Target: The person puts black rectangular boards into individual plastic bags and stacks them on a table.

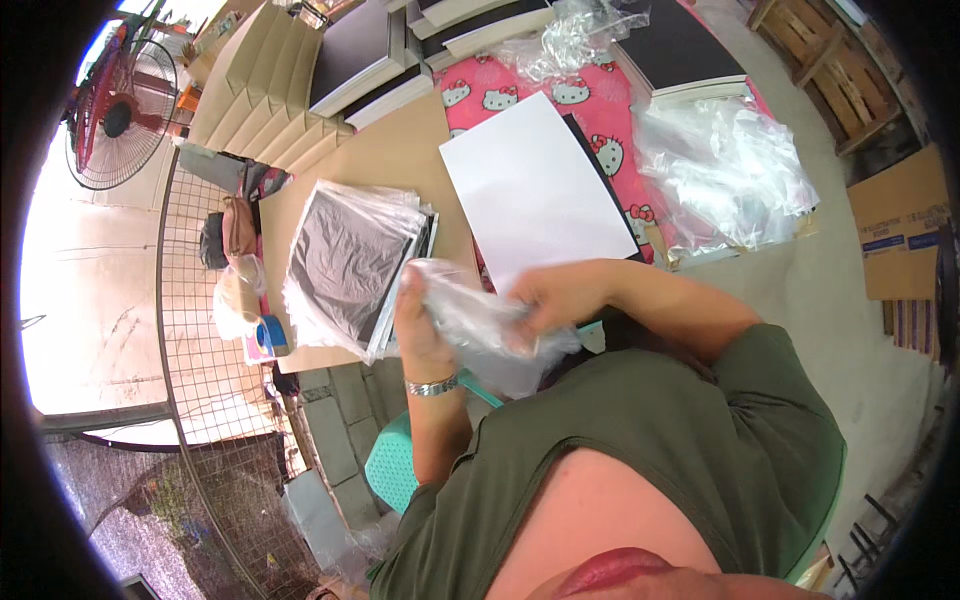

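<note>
A clear plastic bag (478, 325) is stretched between my two hands, close to my body at the table's near edge. Its left end is gripped by my left hand (418, 325), which has a metal band at the wrist. My right hand (548, 296), partly blurred, pinches the bag's other side with bent fingers. Just beyond lies a large white sheet (540, 190), with a black sheet's edge showing under it. To the left is a stack of black sheets in clear bags (345, 250). A loose heap of clear plastic bags (725, 165) spreads at the right.
Thick black-topped stacks (355, 55) and folded brown cardboard (255, 95) stand at the back left. Another black-topped stack (680, 50) is at the back right. A blue tape roll (270, 335) sits at the left edge, near a green plastic stool (390, 465). A fan (115, 118) stands beyond.
</note>
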A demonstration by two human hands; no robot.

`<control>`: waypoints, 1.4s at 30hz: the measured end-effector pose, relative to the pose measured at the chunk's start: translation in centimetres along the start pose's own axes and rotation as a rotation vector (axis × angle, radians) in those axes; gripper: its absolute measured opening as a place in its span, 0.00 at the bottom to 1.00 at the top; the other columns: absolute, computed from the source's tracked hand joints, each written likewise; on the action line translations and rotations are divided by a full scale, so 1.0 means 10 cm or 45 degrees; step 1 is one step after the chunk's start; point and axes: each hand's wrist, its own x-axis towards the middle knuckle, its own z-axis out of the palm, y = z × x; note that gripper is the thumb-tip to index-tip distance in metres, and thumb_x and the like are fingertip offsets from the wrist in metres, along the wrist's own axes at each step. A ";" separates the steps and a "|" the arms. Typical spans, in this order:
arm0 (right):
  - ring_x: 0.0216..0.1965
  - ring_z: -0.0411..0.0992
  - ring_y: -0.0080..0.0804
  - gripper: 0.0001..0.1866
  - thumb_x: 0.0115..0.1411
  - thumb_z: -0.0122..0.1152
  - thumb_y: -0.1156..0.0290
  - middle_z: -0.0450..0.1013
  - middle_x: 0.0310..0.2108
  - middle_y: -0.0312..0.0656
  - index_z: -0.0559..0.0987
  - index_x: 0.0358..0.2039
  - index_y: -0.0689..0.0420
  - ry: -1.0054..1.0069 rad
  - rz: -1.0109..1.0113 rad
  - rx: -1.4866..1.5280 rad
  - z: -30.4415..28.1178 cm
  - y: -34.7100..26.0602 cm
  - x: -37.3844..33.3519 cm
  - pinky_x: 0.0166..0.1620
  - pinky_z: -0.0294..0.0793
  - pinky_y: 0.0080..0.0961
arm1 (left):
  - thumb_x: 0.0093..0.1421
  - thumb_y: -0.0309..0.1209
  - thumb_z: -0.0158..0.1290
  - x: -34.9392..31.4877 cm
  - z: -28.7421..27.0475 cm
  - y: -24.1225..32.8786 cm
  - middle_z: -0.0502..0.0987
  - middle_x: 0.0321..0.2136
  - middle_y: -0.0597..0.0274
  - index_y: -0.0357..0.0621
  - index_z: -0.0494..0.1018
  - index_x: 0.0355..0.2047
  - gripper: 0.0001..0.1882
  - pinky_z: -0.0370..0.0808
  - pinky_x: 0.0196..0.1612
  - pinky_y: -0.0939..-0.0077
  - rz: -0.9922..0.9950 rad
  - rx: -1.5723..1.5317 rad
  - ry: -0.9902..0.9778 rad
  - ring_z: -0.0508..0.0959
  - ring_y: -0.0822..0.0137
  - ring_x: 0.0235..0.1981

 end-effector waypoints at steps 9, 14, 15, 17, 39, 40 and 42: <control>0.30 0.70 0.20 0.09 0.60 0.50 0.67 0.73 0.25 0.32 0.73 0.28 0.58 0.651 0.152 0.258 -0.39 0.04 -0.25 0.38 0.70 0.23 | 0.55 0.47 0.52 -0.14 -0.54 -0.17 0.73 0.32 0.62 0.40 0.68 0.37 0.22 0.72 0.32 0.72 0.222 0.533 -0.216 0.73 0.68 0.31; 0.29 0.69 0.21 0.03 0.57 0.52 0.74 0.72 0.24 0.33 0.72 0.29 0.58 0.150 -0.217 0.104 -0.67 0.16 -0.46 0.34 0.70 0.23 | 0.57 0.44 0.50 -0.23 -0.02 0.04 0.73 0.36 0.57 0.37 0.66 0.41 0.22 0.73 0.36 0.66 -0.145 0.403 -0.602 0.74 0.63 0.34; 0.30 0.70 0.22 0.05 0.57 0.52 0.74 0.72 0.26 0.34 0.73 0.34 0.58 0.660 -0.240 0.166 -0.76 0.08 -0.45 0.37 0.70 0.23 | 0.57 0.44 0.49 -0.30 -0.12 -0.02 0.73 0.37 0.55 0.36 0.66 0.43 0.23 0.73 0.37 0.64 -0.269 0.645 -0.605 0.74 0.62 0.36; 0.31 0.69 0.20 0.13 0.56 0.52 0.74 0.72 0.28 0.32 0.71 0.43 0.62 0.324 -0.798 1.165 -0.86 -0.10 -0.50 0.36 0.67 0.17 | 0.57 0.45 0.48 -0.33 -0.20 -0.10 0.73 0.39 0.52 0.35 0.65 0.47 0.26 0.74 0.40 0.60 -0.520 1.123 -0.622 0.75 0.59 0.38; 0.24 0.66 0.17 0.08 0.56 0.56 0.68 0.69 0.24 0.31 0.73 0.34 0.57 0.781 -0.490 0.758 -1.21 0.01 -0.35 0.28 0.65 0.16 | 0.56 0.46 0.44 0.46 -1.06 -0.06 0.71 0.43 0.46 0.33 0.64 0.49 0.29 0.71 0.46 0.60 -0.334 1.030 -0.566 0.73 0.53 0.42; 0.26 0.67 0.19 0.10 0.55 0.56 0.69 0.69 0.25 0.32 0.72 0.37 0.58 0.752 -0.370 0.727 -1.29 0.11 -0.26 0.30 0.67 0.18 | 0.57 0.48 0.42 0.64 -1.43 -0.07 0.71 0.44 0.45 0.33 0.64 0.49 0.30 0.71 0.46 0.60 -0.379 0.750 -0.661 0.73 0.53 0.43; 0.29 0.69 0.24 0.15 0.53 0.56 0.71 0.68 0.27 0.34 0.70 0.42 0.58 0.765 -0.115 0.627 -1.74 0.47 -0.16 0.35 0.69 0.21 | 0.56 0.45 0.44 1.09 -1.37 -0.07 0.71 0.39 0.49 0.34 0.65 0.44 0.25 0.73 0.42 0.63 -0.419 0.271 -0.242 0.74 0.55 0.38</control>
